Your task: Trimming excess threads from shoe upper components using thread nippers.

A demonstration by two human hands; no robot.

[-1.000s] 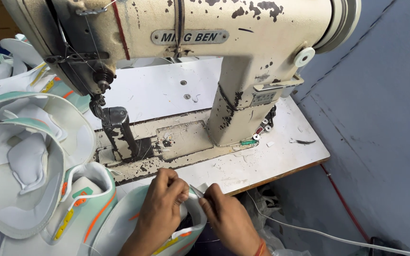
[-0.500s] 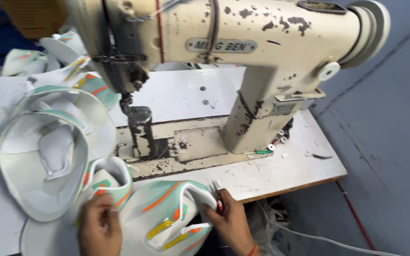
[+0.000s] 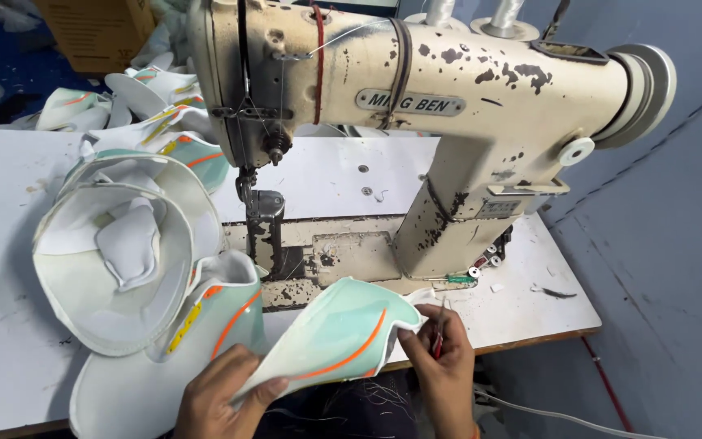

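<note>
A mint-green shoe upper piece (image 3: pixel 331 333) with an orange stripe is held flat between both hands at the table's front edge. My left hand (image 3: pixel 219 398) grips its lower left edge from beneath. My right hand (image 3: pixel 442 358) pinches its right corner and also holds a small thread snipper (image 3: pixel 439 335) with red handles. Just behind the piece stands the post bed and needle (image 3: pixel 263 223) of a worn cream sewing machine (image 3: pixel 416 122).
A heap of white and mint shoe uppers (image 3: pixel 123 244) with orange and yellow stripes lies on the white table (image 3: pixel 10 203) at left, and more (image 3: pixel 107 102) lie behind. A cardboard box (image 3: pixel 95 28) stands far left. The table's right edge (image 3: pixel 578 301) borders a blue floor.
My left hand has moved right to the green piece, which is now lifted and spread between both hands. The view has shifted left and closer.
</note>
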